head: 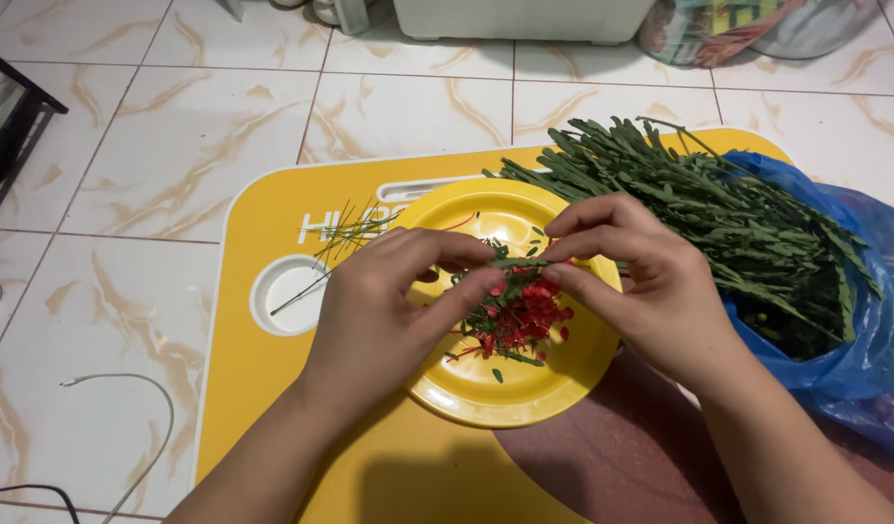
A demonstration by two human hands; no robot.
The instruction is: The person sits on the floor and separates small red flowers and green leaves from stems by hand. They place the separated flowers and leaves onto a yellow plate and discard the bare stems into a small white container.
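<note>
Yellow tray point(272, 408) lies on a tiled floor, white lettering at its far left. On the right, a blue bag point(854, 320) holds a large heap of green sprigs point(718, 213), seemingly unpicked. A yellow plate point(486, 393) at centre carries a small pile of red petals point(524, 311), so most work appears left. Left hand point(379, 311) and right hand point(641, 281) pinch one sprig point(517, 262) between fingertips above the plate.
</note>
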